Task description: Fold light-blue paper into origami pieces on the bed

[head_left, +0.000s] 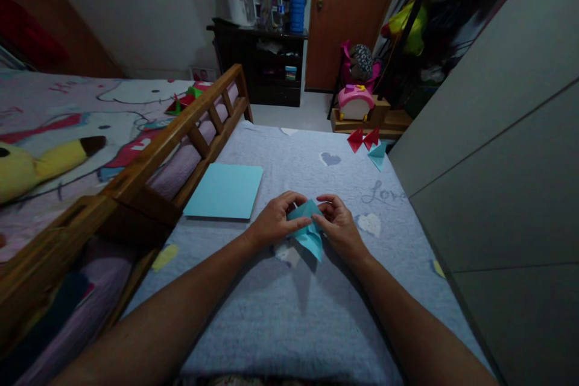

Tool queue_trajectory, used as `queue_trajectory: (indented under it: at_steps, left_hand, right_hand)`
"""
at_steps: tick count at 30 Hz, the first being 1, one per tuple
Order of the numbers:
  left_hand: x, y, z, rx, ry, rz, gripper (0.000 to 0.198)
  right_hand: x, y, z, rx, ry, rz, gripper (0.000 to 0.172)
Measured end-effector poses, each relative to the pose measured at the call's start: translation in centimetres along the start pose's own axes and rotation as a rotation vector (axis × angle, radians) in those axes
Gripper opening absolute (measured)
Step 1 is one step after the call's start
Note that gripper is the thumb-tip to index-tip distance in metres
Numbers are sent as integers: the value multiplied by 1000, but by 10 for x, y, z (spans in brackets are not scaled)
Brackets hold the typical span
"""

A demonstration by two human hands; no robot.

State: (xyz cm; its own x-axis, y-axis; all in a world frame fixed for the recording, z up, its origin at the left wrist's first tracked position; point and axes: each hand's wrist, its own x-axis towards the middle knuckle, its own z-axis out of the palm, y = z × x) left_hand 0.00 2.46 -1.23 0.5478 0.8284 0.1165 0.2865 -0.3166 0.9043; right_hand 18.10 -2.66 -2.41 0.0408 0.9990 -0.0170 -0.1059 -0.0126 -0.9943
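Observation:
A light-blue folded paper [308, 236] is held between my two hands, above the bed's patterned sheet. Its top comes to a point, and a creased flap hangs down toward me. My left hand [281, 217] grips the paper's left side, thumb lying across the front. On the right side, my right hand [337, 223] pinches it between thumb and fingers. To the left lies a stack of square light-blue paper [225, 191]. Near the far right corner are two red folded papers [355, 140] and one light-blue folded paper [377, 155].
A wooden bed rail [181, 132] runs along the left, with another bed and a yellow plush toy [49, 163] beyond it. A pale cabinet [493, 132] borders the right side. Past the bed's far end stand a dark shelf [266, 72] and a pink toy case [355, 102].

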Motion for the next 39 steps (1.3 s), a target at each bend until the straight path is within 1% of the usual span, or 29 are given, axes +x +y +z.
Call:
queue_trajectory:
  at_steps: [2, 5, 8, 10, 12, 15, 18, 21, 22, 23, 26, 27, 28, 30, 31, 33, 34, 36, 39]
  left_hand:
    - [0, 2, 3, -9, -9, -2, 24]
    - [-2, 6, 5, -32, 15, -16, 21]
    - [-5, 11, 4, 2, 131, -19, 17]
    - [-6, 14, 3, 89, 234, -19, 13]
    - [-8, 16, 2, 227, 312, 1, 12]
    - [-9, 17, 1, 391, 343, 53, 13]
    - [-10, 19, 1, 379, 312, 25, 4]
    - [-11, 23, 1, 283, 262, 2, 36]
    - [-12, 24, 1, 256, 243, 12, 44]
    - [-12, 25, 1, 233, 220, 28, 47]
    - [-13, 22, -2, 156, 123, 67, 37]
    - [-13, 20, -3, 102, 73, 60, 34]
    - [-13, 17, -5, 27, 18, 46, 36]
    - [-13, 11, -8, -202, -118, -17, 51]
    - [-13, 8, -9, -318, -172, -22, 56]
    - [-12, 4, -12, -455, -211, -10, 58]
    - [-11, 4, -13, -488, -218, -4, 58]
    - [-10, 4, -14, -463, -213, -15, 55]
    - [-9, 4, -13, -251, -152, -4, 46]
  right_hand:
    - [0, 3, 1, -2, -40, -8, 41]
    - [0, 5, 2, -7, -82, -2, 44]
    - [-2, 2, 3, -55, -23, -23, 44]
    - [-4, 0, 2, -109, -2, -24, 41]
    - [-6, -2, 2, -172, -17, -15, 37]
    - [-8, -3, 2, -345, -43, -48, 32]
    - [-8, -2, 3, -556, -52, -116, 24]
    - [-7, 1, 3, -685, -44, -178, 23]
    - [-7, 2, 2, -711, -47, -195, 22]
    - [-6, 4, 1, -732, -54, -211, 20]
    - [-4, 6, -1, -776, -60, -253, 19]
    - [-3, 7, -2, -785, -58, -266, 20]
    - [-3, 8, -3, -791, -53, -277, 20]
    - [-3, 8, -4, -803, -47, -291, 20]
    - [-3, 9, -4, -811, -49, -295, 19]
    - [-3, 9, -4, -832, -58, -305, 19]
    - [-3, 10, -4, -842, -64, -310, 18]
    - [-2, 10, -5, -858, -77, -320, 18]
    - [-2, 11, -5, -868, -94, -319, 19]
